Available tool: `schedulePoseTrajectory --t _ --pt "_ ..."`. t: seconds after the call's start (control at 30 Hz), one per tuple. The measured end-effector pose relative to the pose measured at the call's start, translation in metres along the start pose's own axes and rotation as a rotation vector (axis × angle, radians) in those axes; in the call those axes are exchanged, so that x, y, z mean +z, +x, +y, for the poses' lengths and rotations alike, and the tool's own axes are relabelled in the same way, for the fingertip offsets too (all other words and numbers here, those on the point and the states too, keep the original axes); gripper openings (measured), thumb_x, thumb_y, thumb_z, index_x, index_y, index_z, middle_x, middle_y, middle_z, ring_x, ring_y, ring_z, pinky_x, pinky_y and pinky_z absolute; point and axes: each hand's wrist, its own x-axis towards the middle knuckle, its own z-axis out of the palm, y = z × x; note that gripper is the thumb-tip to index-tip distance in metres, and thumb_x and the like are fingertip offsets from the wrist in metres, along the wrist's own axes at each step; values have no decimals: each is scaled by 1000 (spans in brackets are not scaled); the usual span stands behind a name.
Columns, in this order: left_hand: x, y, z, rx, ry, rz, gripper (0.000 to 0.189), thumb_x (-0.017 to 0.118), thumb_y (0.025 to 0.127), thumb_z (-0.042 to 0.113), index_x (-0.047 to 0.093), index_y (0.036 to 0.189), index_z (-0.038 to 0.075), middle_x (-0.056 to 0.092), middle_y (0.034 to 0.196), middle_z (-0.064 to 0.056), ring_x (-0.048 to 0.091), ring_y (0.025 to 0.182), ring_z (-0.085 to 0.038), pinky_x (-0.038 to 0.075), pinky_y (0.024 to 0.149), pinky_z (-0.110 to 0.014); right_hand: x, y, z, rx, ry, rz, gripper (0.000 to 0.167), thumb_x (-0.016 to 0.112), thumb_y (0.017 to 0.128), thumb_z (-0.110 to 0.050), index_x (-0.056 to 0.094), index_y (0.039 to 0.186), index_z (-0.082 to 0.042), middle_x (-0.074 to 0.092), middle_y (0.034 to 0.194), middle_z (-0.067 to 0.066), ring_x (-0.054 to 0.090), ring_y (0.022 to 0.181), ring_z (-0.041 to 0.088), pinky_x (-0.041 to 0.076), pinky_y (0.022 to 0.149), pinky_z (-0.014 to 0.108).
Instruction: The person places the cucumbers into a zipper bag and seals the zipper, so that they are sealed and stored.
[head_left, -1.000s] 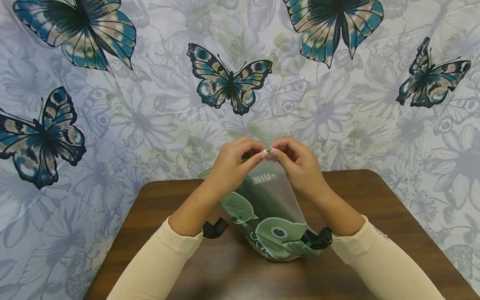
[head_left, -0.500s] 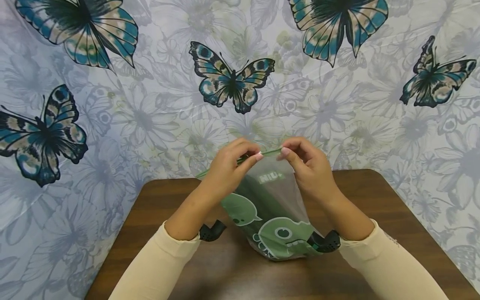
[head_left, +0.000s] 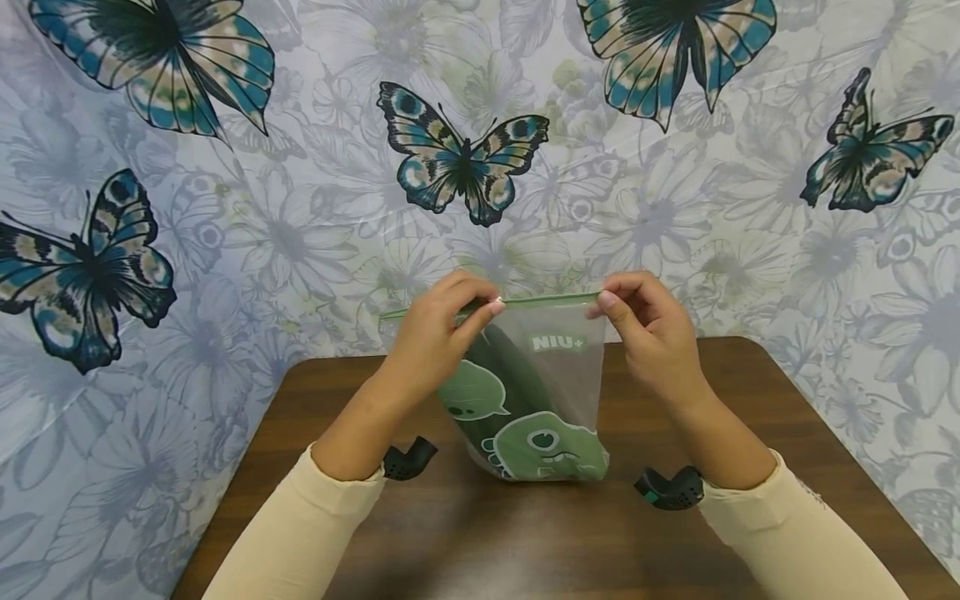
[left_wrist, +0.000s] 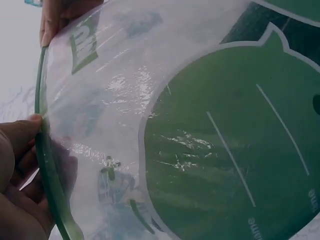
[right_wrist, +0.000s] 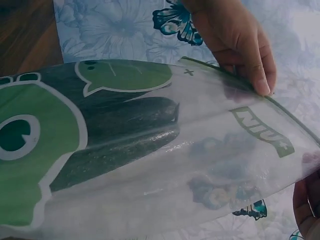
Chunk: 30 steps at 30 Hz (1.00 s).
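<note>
A clear zip bag (head_left: 570, 383) with green cartoon prints and "NIU+" lettering hangs between my hands over the table. Its green zip strip (head_left: 547, 298) runs straight across the top. With thumb and fingers my left hand (head_left: 435, 337) pinches the strip left of the middle, and part of it reaches past that hand. At the bag's right top corner my right hand (head_left: 660, 342) pinches the strip's end. Inside, a dark green, long, rounded thing (right_wrist: 130, 142) leans diagonally, and its kind is unclear through the film. Close up in the left wrist view is the green speech-bubble print (left_wrist: 225, 135).
A brown wooden table (head_left: 487, 542) with rounded far corners lies beneath the bag. Behind it hangs a pale floral cloth (head_left: 300, 242) printed with butterflies. Black wrist devices sit at both cuffs, the left one (head_left: 408, 458) and the right one (head_left: 670, 487).
My hands started close together on the strip. The right hand has slid right to the bag's corner and the left has shifted slightly left. The bag's bottom now sits higher in view.
</note>
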Motion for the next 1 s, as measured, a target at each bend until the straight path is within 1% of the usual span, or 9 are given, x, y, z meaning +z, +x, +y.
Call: schedulePoseTrajectory --t 0.13,0.27,0.37,0.47,0.6,0.73,0.83,0.9,1.0 --pt "-3 0 -3 19 30 20 18 63 101 23 72 111 12 68 107 1 61 93 -13 53 77 -32 -2 0 5 -14 -6 0 12 57 97 8 57 105 17 64 90 -2 70 82 8 55 76 17" --pt "-6 0 -6 29 75 42 19 64 100 22 73 111 10 69 106 -1 62 91 -15 53 75 -32 -7 0 11 -6 -26 33 13 57 98 6 57 106 16 66 88 -3 70 82 7 53 72 15" --pt "-9 -1 -9 37 102 44 19 64 100 22 73 112 10 69 105 -1 63 89 -14 54 75 -31 -10 0 14 -13 -3 52 13 57 98 7 55 105 18 67 86 -3 70 82 7 51 70 14" --pt "-12 -1 -12 44 127 47 18 64 100 22 73 111 11 68 105 -1 63 89 -14 54 75 -32 -13 -1 17 -15 1 63 15 57 99 6 55 105 18 68 84 -3 69 81 8 46 62 15" --pt "-16 -1 -16 55 162 75 17 65 99 22 73 109 10 68 104 -2 62 84 -15 54 73 -31 -15 -1 19 -1 -10 93 15 57 99 2 56 105 16 69 83 -3 68 81 8 36 53 20" --pt "-22 -1 -21 57 208 109 17 66 99 22 73 108 9 67 101 -3 60 78 -17 52 68 -32 -22 0 23 15 -5 118 13 58 100 1 58 106 12 69 83 -3 68 81 8 43 58 16" --pt "-29 -3 -27 39 236 125 19 65 99 23 72 108 9 68 102 -4 62 84 -20 53 72 -35 -31 1 28 23 2 137 11 59 100 0 60 106 8 68 84 -2 69 81 9 51 66 14" --pt "-34 -5 -30 20 238 138 19 65 99 23 72 108 8 68 104 -5 64 89 -21 54 76 -37 -37 0 30 30 6 156 9 59 99 0 62 106 5 68 85 -2 69 81 9 53 67 14" --pt "-41 -6 -35 -13 234 152 19 66 99 22 72 108 7 68 104 -5 64 94 -22 53 80 -39 -44 -2 32 23 22 181 8 59 98 2 63 105 4 67 87 0 69 80 9 55 69 14"
